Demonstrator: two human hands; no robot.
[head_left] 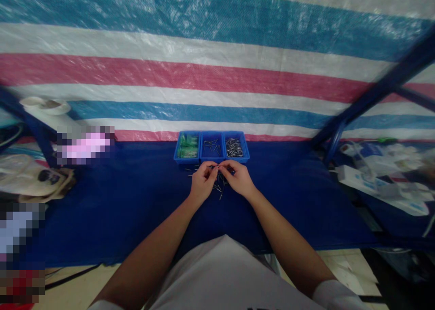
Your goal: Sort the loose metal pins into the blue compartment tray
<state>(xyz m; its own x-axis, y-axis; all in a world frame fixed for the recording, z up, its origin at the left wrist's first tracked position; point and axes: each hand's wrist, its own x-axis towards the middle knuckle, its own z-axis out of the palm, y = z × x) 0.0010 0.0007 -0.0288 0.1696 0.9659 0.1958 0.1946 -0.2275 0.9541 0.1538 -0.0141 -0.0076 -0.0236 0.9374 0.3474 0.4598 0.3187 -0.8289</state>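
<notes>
My left hand and my right hand meet in the middle of the blue-covered table. Their fingertips pinch a small dark metal pin between them, just in front of a blue three-compartment tray. The tray's left compartment holds green parts, the middle dark pins, the right silvery pins. Loose metal pins lie scattered on the blue cloth under and between my hands.
A striped plastic tarp hangs behind the table, with dark blue frame bars at the right. A white power strip and cluttered items lie at the lower right. A cloth bag and a white dish sit at the left.
</notes>
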